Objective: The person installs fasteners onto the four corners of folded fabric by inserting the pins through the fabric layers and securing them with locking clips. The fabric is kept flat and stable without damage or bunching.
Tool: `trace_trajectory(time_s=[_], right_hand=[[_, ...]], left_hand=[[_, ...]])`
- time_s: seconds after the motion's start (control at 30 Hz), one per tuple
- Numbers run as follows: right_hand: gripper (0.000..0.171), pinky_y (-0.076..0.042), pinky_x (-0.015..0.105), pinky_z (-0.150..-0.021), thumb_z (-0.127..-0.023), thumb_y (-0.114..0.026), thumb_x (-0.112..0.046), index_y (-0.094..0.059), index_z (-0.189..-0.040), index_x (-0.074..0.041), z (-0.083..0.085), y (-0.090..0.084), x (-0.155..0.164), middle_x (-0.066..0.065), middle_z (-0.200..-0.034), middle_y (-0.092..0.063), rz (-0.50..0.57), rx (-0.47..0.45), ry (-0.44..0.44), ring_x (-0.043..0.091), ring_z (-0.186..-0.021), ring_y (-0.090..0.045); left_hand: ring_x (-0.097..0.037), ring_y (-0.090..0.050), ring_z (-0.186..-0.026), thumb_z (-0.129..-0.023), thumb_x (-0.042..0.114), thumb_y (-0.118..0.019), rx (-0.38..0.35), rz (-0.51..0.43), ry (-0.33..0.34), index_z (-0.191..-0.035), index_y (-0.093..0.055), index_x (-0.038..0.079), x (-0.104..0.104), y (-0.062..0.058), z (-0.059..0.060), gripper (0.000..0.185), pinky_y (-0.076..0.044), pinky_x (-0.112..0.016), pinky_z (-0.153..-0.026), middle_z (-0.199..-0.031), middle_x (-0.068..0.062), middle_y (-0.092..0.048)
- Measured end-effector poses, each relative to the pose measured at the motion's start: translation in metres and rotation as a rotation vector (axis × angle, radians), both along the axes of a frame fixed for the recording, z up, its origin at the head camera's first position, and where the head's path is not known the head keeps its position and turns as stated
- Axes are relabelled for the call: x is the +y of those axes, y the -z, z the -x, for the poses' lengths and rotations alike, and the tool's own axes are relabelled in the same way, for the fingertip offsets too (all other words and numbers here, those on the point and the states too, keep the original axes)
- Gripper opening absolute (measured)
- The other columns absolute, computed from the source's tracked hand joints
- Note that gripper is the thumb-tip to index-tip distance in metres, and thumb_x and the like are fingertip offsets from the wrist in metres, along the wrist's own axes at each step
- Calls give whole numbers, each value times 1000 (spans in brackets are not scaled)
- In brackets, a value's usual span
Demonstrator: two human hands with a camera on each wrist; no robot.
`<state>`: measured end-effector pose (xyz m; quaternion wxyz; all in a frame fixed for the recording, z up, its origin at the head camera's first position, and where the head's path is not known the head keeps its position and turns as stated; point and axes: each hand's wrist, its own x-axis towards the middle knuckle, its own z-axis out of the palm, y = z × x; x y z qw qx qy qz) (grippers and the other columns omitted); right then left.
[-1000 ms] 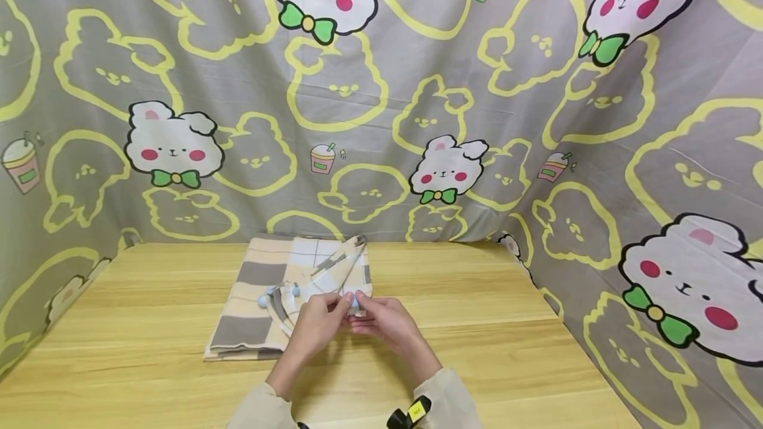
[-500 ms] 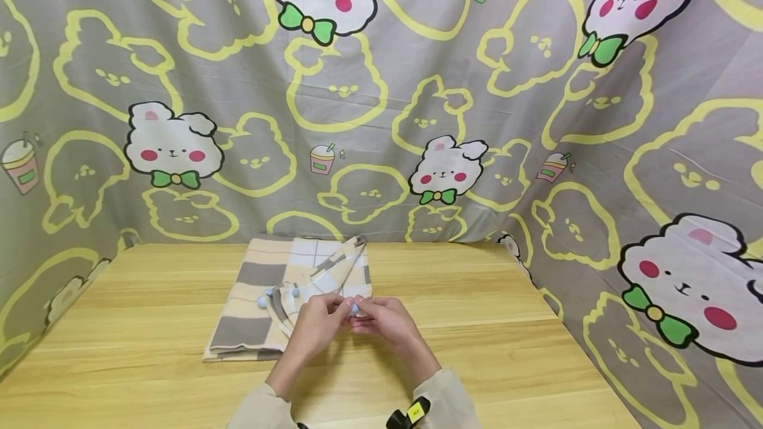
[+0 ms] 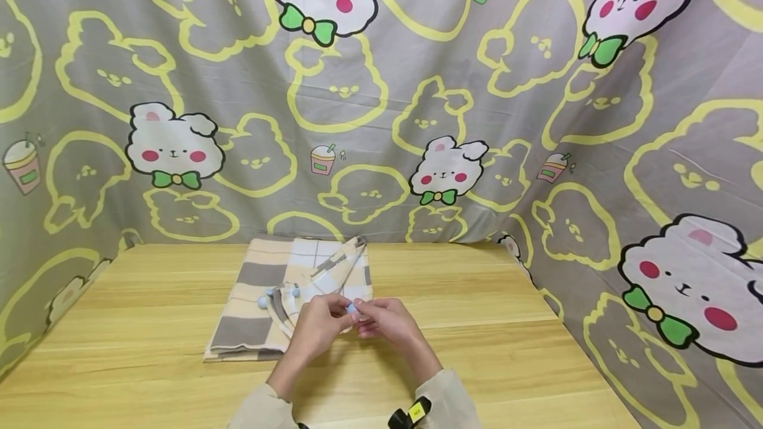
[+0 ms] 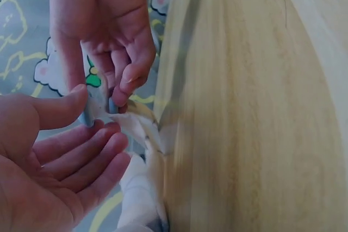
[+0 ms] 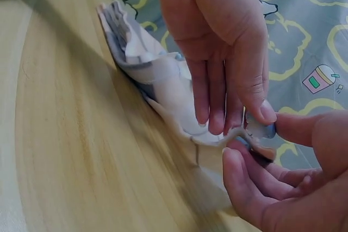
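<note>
A folded plaid blanket (image 3: 253, 306) in beige, grey-brown and white lies on the table, one gathered flap pulled across its top. My left hand (image 3: 318, 326) and right hand (image 3: 393, 330) meet at its near right side. Between their thumbs and fingers they pinch a small light-blue fastener (image 3: 352, 308) at a cloth corner. In the right wrist view, a blue piece (image 5: 262, 127) sits above the cloth and more blue shows beneath it. The left hand (image 4: 43, 172) has its lower fingers fairly straight in the left wrist view. Fingers partly hide how the fastener's pieces fit together.
Two more light-blue pieces (image 3: 262, 301) sit on the flap's left end. The wooden table (image 3: 477, 336) reaches back to a grey curtain (image 3: 381, 104) with rabbit prints, which also hangs along both sides.
The thumbs and fingertips have shifted slightly around the light-blue fastener, and a gap shows between the left thumb and index finger. The blanket has stayed in place.
</note>
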<state>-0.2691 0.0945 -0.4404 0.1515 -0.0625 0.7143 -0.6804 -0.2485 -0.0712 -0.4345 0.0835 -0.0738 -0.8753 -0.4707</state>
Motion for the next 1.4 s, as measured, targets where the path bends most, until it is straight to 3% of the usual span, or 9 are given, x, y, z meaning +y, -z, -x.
trace_trajectory(time_s=[0.3, 0.47, 0.7, 1.03, 1.3, 1.4], right_hand=[[42, -57, 28, -62, -98, -68, -29, -53, -115, 6, 1, -1, 2, 9, -83, -68, -60, 47, 93, 17, -70, -66], [31, -55, 27, -61, -97, -68, -20, -63, -109, 8, 1, -2, 3, 4, -81, -66, -95, 110, 59, 17, -69, -65], [24, -55, 27, -64, -94, -70, -17, -71, -92, 8, 0, -5, 6, 0, -74, -64, -153, 126, 43, 14, -68, -60], [16, -57, 32, -60, -89, -72, -9, -71, -84, 6, -4, -2, 8, 8, -69, -67, -346, 171, 24, 13, -58, -60], [13, -54, 31, -57, -88, -72, -9, -71, -82, 3, -2, 3, 8, 8, -69, -66, -424, 167, 35, 16, -59, -62], [16, -53, 29, -55, -89, -74, -12, -69, -81, 1, -1, 7, 8, 7, -68, -66, -448, 159, 32, 14, -58, -61]], left_hand=[[-13, -70, -73, -89, 18, -78, -39, -49, 28, -101, -77, 6, 1, 3, -1, 17, -54, -32, -64, -84, -5, -77], [-12, -70, -71, -90, 18, -76, -43, -55, 51, -100, -77, 8, 4, 5, -2, 14, -53, -31, -64, -82, -4, -77], [-10, -67, -64, -90, 20, -77, 7, -8, 74, -97, -79, 9, 5, 8, -2, 13, -50, -26, -57, -77, -2, -76], [-13, -63, -64, -91, 24, -76, -79, 93, 178, -103, -79, 7, 2, 9, -7, 21, -47, -29, -56, -82, -7, -77], [-15, -66, -70, -93, 24, -74, -92, 122, 188, -108, -77, 6, 0, 3, -7, 24, -50, -31, -59, -90, -11, -77], [-14, -66, -71, -94, 22, -72, -90, 112, 153, -109, -76, 4, -4, -1, -6, 23, -50, -32, -61, -91, -10, -76]])
